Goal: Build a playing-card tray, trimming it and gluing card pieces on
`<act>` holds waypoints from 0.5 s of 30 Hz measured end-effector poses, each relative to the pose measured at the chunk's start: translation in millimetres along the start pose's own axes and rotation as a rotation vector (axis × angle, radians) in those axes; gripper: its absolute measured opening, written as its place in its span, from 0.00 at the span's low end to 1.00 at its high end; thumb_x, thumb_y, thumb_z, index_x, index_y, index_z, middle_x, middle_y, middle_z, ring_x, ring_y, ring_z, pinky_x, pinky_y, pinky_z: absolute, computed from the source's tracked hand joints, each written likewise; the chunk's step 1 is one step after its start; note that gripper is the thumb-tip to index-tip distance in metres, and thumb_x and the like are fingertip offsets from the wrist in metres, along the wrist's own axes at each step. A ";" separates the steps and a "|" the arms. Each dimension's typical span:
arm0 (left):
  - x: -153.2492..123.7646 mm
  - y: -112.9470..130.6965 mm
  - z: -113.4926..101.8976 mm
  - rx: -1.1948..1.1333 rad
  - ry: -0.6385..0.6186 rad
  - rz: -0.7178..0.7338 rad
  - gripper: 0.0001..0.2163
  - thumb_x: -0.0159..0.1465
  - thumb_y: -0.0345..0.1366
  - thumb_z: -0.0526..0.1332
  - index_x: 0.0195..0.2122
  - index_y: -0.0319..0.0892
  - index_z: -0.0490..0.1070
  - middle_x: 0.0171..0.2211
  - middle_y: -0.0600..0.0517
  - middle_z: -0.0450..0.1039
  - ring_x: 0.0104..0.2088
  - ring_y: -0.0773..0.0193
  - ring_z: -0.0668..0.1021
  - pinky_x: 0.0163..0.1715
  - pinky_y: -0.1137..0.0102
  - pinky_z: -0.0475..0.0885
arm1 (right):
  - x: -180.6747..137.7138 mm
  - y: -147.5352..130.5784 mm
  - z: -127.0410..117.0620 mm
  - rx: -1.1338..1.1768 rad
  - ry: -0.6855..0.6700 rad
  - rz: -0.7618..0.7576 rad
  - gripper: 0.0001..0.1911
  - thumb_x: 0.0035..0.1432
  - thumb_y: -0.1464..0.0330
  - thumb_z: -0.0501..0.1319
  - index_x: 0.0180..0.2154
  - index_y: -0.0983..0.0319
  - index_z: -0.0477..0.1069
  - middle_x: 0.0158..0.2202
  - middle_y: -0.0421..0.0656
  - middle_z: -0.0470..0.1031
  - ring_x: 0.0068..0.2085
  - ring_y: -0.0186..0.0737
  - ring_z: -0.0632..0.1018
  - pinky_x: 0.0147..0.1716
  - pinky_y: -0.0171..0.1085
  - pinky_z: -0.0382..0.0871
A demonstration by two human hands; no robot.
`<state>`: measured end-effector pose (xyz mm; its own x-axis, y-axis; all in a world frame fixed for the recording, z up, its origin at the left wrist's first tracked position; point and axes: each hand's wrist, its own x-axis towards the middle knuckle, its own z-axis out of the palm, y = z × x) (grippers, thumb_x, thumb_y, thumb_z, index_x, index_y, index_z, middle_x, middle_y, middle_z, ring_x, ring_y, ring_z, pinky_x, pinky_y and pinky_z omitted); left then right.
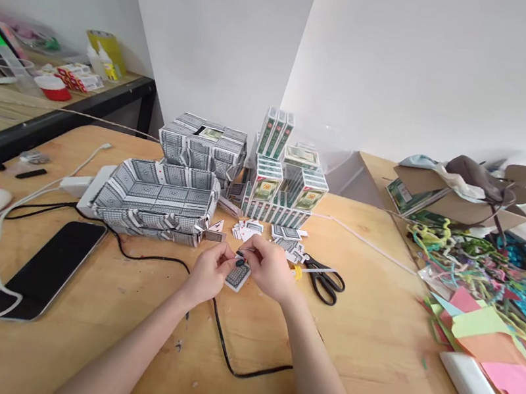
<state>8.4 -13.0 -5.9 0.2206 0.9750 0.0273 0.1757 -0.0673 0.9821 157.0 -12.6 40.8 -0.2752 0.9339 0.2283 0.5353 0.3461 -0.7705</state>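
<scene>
My left hand (208, 271) and my right hand (269, 266) meet near the middle of the table, each with its fingers pinched together. A small dark object (239, 262) shows between the fingertips; its kind is too small to tell. Just beneath the fingers is a grey-backed playing card (238, 278), partly hidden by them. Loose playing cards (249, 228) lie scattered beyond the hands. Black-handled scissors (326, 282) rest right of my right hand, beside a small yellow thing (297, 272) that the hand partly covers.
An open tray built of folded cards (163, 194) and a card-covered box (203, 148) stand at the back left. Green card packs (268, 181) are stacked to their right. A phone (49, 270), a black cable (221, 337) and coloured paper (482, 325) lie around.
</scene>
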 end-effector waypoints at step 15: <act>2.7 0.9 -0.4 -0.015 -0.054 0.043 0.11 0.57 0.38 0.58 0.21 0.40 0.61 0.19 0.58 0.59 0.22 0.71 0.63 0.22 0.76 0.58 | -0.4 4.2 -9.9 0.014 -0.017 0.066 0.04 0.52 0.72 0.52 0.29 0.61 0.65 0.26 0.38 0.69 0.26 0.32 0.67 0.28 0.31 0.60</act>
<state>8.7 -10.4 -4.8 0.2795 0.9583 0.0601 0.1508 -0.1057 0.9829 167.3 -10.6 43.3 -0.2534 0.9530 0.1662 0.5416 0.2821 -0.7919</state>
